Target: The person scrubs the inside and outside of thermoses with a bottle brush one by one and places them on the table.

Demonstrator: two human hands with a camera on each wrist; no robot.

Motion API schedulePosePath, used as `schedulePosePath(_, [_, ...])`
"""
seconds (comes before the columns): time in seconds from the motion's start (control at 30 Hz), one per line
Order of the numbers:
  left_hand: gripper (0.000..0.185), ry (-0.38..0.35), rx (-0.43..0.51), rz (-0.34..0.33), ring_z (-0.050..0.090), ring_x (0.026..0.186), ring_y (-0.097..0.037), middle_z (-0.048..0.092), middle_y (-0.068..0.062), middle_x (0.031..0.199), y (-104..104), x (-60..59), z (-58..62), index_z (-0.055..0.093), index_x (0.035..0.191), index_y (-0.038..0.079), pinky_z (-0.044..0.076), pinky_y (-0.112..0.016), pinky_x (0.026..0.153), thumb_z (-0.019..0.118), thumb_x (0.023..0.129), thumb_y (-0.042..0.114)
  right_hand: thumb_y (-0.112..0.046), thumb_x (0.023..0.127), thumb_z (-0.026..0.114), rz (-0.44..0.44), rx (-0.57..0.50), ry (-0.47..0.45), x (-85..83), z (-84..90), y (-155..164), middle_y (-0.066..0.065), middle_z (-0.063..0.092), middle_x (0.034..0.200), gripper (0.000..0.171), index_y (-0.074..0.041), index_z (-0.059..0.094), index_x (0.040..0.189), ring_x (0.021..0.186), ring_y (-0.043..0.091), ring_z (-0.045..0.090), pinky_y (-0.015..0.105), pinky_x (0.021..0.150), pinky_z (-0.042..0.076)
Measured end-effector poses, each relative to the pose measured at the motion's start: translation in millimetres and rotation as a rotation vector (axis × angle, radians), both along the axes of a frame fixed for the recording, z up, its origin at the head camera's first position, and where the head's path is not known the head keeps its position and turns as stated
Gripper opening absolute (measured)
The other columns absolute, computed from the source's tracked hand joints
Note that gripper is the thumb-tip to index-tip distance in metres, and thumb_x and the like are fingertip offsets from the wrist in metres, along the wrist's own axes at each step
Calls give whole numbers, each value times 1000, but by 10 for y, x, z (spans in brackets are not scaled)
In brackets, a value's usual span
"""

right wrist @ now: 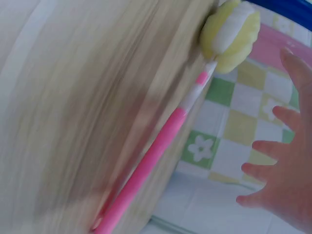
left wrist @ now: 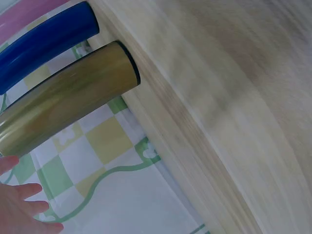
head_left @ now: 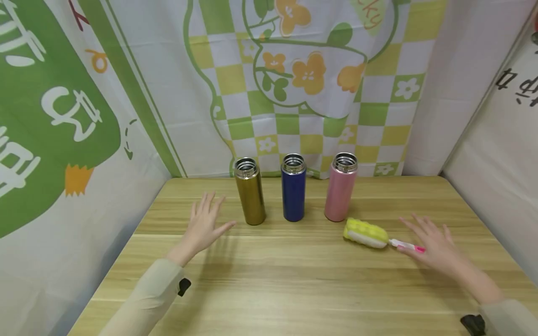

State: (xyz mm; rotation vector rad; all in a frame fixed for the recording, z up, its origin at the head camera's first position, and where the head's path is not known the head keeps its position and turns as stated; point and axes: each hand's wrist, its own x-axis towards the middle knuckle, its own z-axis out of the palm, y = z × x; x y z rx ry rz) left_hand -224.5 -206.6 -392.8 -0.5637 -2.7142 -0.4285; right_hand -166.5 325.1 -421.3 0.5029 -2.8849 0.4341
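Gold, blue and pink cylindrical steel-rimmed bottles stand uncapped on the wood-grain surface beside a pink-handled yellow sponge brush, and the empty left hand and right hand hover, fingers spread, where a low leftward-arm sweep could topple the gold bottle.

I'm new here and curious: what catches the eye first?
A gold cylindrical bottle, a blue cylindrical bottle and a pink cylindrical bottle stand open in a row toward the back of the pale wooden table. A pink-handled, yellow-and-white sponge brush lies in front, to the right. Behind hangs a white cloth printed with green checks and orange flowers.
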Motion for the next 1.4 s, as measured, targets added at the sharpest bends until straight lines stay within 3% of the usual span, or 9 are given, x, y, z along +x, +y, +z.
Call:
schedulePosePath(0.2, [65,16,179,-14,31,119,-41,36,-26,128,75,-145,58,36,129,-3,20,-56,98,62,81,33,-34,74,68,21,-68,60,-50,-41,122,34,35,125,71,-12,36,134,109,54,33,71,86,13])
schedulePosePath(0.43, [68,-87,417,-9,35,118,-38,39,-26,128,237,-281,91,32,130,-7,28,-50,97,61,83,32,-25,65,77,30,-120,96,-74,-140,283,36,43,116,66,-2,50,121,98,55,41,66,73,32])
schedulePosePath(0.8, [76,-244,722,43,37,117,-37,38,-25,127,383,-468,18,25,135,-2,30,-47,97,66,79,28,-13,59,79,22,-144,45,-55,-246,472,29,58,95,49,7,60,99,85,46,53,56,69,42])
schedulePosePath(1.07, [78,-308,883,47,36,118,-36,37,-23,129,498,-559,-68,24,135,2,28,-45,99,69,76,24,-10,60,77,-41,-133,-120,-32,-297,583,24,61,89,46,7,61,99,81,38,56,48,67,46])
schedulePosePath(1.17, [77,-326,929,58,38,118,-34,37,-21,130,528,-593,-98,26,135,4,30,-45,98,70,75,25,-10,59,77,-47,-122,-128,-24,-315,598,17,63,86,43,4,63,97,77,26,57,39,65,46])
schedulePosePath(1.4, [75,-324,997,74,39,116,-34,38,-22,128,574,-628,-111,28,134,3,33,-43,96,71,74,19,-3,60,73,-31,-144,-126,-23,-371,620,11,64,82,36,3,64,95,71,8,54,29,63,45])
